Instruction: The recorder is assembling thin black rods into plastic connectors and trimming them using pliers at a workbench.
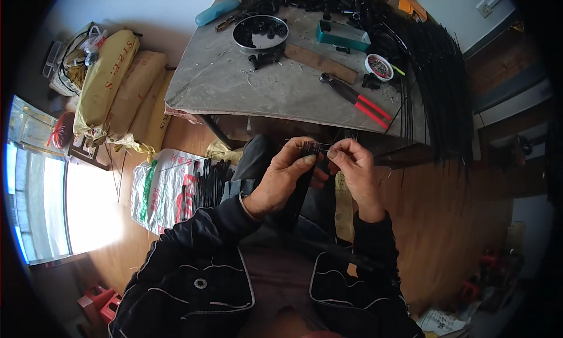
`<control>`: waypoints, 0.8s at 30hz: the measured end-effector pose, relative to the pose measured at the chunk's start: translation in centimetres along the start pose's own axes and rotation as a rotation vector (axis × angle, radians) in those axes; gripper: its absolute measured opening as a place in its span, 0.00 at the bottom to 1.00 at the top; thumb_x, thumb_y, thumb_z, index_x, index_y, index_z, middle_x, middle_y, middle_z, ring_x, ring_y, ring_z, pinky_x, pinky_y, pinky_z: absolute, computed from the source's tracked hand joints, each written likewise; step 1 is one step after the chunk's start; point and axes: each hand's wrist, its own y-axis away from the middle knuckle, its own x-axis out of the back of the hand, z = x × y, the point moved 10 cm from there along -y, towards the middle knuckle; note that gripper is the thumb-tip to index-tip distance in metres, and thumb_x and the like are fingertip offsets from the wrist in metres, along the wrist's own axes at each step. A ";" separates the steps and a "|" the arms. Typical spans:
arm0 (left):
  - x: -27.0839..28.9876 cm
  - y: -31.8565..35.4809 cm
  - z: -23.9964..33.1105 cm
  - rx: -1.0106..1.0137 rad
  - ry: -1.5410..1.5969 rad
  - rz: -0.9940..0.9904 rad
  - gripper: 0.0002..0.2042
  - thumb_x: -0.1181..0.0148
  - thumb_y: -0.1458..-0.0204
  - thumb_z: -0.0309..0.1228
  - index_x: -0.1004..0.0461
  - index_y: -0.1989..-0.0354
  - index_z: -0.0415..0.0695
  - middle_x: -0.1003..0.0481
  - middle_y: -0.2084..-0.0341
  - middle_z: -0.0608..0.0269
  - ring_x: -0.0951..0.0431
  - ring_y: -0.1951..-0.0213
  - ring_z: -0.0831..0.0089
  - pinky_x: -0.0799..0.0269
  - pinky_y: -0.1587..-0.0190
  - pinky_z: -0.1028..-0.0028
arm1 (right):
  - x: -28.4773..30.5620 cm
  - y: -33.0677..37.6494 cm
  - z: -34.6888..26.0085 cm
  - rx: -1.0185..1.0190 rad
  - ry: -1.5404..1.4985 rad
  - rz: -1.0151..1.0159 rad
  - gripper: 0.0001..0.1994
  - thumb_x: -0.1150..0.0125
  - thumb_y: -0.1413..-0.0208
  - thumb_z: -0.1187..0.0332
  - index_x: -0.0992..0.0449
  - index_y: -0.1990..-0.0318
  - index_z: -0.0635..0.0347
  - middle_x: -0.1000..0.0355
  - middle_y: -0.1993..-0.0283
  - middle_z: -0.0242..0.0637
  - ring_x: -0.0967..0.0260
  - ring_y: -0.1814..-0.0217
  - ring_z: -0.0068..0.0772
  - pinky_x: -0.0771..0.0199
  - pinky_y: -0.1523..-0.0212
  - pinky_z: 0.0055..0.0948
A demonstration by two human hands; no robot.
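Note:
My left hand (278,177) is closed around an upright bundle of thin black rods (300,191), thumb pressed across its upper end. At that end a thin wire (326,147) sticks out sideways, and my right hand (355,165) pinches it between thumb and fingertips. The lower part of the bundle reaches down between my legs. On the table (202,86) just beyond my hands lie cutting pliers (359,101) with red handles.
The table also bears a round metal bowl (258,49) of black parts, a teal box (346,42), a wooden strip (321,63) and a white cup (368,62). Long black strands (434,74) hang over its right edge. Sacks (108,83) and a plastic bag (164,191) under black rods (208,188) lie left.

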 end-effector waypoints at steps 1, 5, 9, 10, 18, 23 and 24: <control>0.0 0.0 0.0 0.002 -0.002 0.003 0.14 0.53 0.37 0.26 0.39 0.44 0.43 0.29 0.56 0.56 0.22 0.61 0.64 0.22 0.59 0.66 | -0.1 -0.1 0.2 -0.016 0.083 0.008 0.09 0.36 0.44 0.67 0.27 0.63 0.61 0.30 0.69 0.25 0.35 0.67 0.12 0.33 0.70 0.15; 0.1 -0.1 0.4 0.004 -0.035 0.053 0.13 0.54 0.36 0.28 0.36 0.45 0.41 0.27 0.60 0.61 0.23 0.64 0.72 0.24 0.61 0.71 | 0.1 -0.6 0.6 0.054 -0.135 0.039 0.06 0.44 0.40 0.69 0.29 0.64 0.62 0.28 0.67 0.33 0.30 0.71 0.20 0.29 0.67 0.20; 0.0 0.2 0.9 0.023 -0.080 0.084 0.14 0.54 0.36 0.32 0.34 0.45 0.41 0.27 0.62 0.61 0.24 0.65 0.74 0.25 0.62 0.72 | -0.9 -0.3 0.7 0.040 -0.243 0.043 0.07 0.50 0.38 0.66 0.33 0.62 0.61 0.29 0.64 0.35 0.30 0.67 0.23 0.27 0.64 0.24; 0.1 -0.1 0.7 0.016 -0.050 0.049 0.14 0.54 0.36 0.29 0.35 0.44 0.39 0.27 0.60 0.61 0.23 0.62 0.72 0.24 0.59 0.71 | -0.9 -0.2 0.8 0.036 -0.222 0.065 0.08 0.49 0.38 0.66 0.33 0.63 0.61 0.29 0.64 0.35 0.30 0.67 0.23 0.27 0.63 0.24; -0.3 -0.7 2.7 -0.152 -0.511 -0.076 0.17 0.51 0.42 0.25 0.31 0.44 0.40 0.30 0.56 0.65 0.26 0.69 0.78 0.25 0.66 0.76 | -6.6 1.8 2.5 -0.006 -0.150 -0.329 0.08 0.42 0.44 0.71 0.27 0.59 0.65 0.26 0.62 0.36 0.28 0.62 0.25 0.28 0.61 0.24; -0.2 -0.3 1.4 0.513 -0.386 -0.305 0.30 0.50 0.40 0.32 0.52 0.30 0.44 0.30 0.57 0.63 0.28 0.73 0.79 0.26 0.69 0.75 | -6.9 1.7 4.3 -0.192 -0.357 -0.162 0.14 0.49 0.39 0.66 0.26 0.56 0.70 0.23 0.63 0.43 0.24 0.60 0.34 0.25 0.61 0.29; -0.1 -1.2 1.9 0.452 -0.401 -0.430 0.38 0.47 0.40 0.37 0.65 0.28 0.45 0.30 0.53 0.58 0.27 0.67 0.79 0.26 0.62 0.76 | -7.6 1.7 5.2 -0.288 -0.533 -0.247 0.12 0.52 0.40 0.71 0.28 0.53 0.70 0.26 0.56 0.47 0.25 0.55 0.39 0.26 0.54 0.36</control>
